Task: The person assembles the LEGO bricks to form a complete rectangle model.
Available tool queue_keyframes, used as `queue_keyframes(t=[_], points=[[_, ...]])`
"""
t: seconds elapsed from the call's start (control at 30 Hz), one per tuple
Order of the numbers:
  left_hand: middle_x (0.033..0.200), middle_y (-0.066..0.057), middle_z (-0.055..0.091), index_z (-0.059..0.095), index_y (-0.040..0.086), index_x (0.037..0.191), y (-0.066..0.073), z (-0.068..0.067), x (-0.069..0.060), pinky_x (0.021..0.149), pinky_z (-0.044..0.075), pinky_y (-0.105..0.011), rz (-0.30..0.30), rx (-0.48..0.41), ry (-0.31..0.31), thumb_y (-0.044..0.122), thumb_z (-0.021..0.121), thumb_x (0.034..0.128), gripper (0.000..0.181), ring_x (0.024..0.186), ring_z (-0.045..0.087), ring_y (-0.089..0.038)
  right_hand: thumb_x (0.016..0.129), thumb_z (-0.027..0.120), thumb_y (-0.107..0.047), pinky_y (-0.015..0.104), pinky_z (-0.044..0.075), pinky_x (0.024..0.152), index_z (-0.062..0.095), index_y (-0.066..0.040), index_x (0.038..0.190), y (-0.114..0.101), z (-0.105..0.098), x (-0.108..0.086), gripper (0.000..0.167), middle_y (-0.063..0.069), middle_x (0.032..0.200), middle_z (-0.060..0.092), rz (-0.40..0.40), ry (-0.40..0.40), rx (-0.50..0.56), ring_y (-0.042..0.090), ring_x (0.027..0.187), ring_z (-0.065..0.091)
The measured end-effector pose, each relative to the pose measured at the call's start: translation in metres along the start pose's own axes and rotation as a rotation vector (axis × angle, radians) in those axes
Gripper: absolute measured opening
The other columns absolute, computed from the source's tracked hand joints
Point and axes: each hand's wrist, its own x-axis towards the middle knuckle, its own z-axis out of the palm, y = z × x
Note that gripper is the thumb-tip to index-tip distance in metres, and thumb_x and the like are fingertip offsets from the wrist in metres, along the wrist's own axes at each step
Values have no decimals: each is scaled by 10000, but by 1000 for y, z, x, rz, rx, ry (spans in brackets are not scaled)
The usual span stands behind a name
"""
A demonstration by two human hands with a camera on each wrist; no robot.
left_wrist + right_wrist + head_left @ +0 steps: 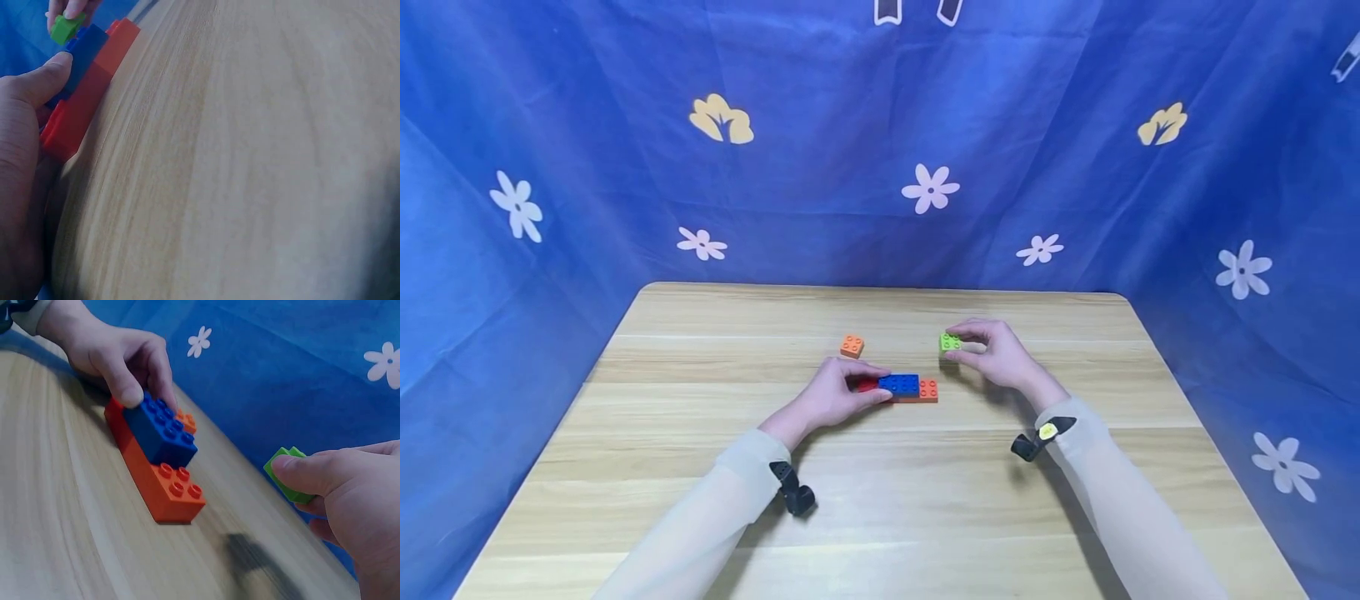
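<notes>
Lightness and stiffness seem likely in the green brick [949, 342], pinched by the right hand [1002, 358] above the table [880, 517]; its opposite sides offer the surest hold. The left hand [835, 392] pinches one end of the blue brick [901, 385] atop a red-and-orange base [928, 392], which hides its far fingertips from the right-wrist view.
</notes>
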Motion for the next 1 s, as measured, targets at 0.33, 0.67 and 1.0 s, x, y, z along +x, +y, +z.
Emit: queue_keyframes(t=[0.33, 0.67, 1.0], points=[[1184, 10, 771, 811, 172, 1212, 1, 0, -1, 1008, 544, -366, -31, 5, -4, 299, 911, 870, 379, 1118, 698, -162, 879, 890, -139, 459, 504, 1092, 785, -58, 1209, -13, 6, -13, 355, 50, 1206, 738, -42, -31, 37, 251, 1142, 696], [1188, 11, 770, 812, 179, 1213, 1, 0, 0, 1013, 543, -389, -10, 13, -1, 319, 911, 867, 387, 1124, 697, -169, 880, 894, -151, 441, 513, 1081, 793, -83, 1187, -12, 13, -21, 330, 9, 1161, 758, -52, -69, 66, 205, 1096, 711], [1143, 42, 777, 819, 188, 1204, 0, 0, 1, 952, 562, -363, 1, 23, -2, 343, 907, 872, 377, 1074, 701, -132, 879, 899, -152, 405, 555, 1028, 801, -87, 1185, -5, 26, -28, 327, 4, 1158, 751, -74, -97, 77, 208, 1106, 698]])
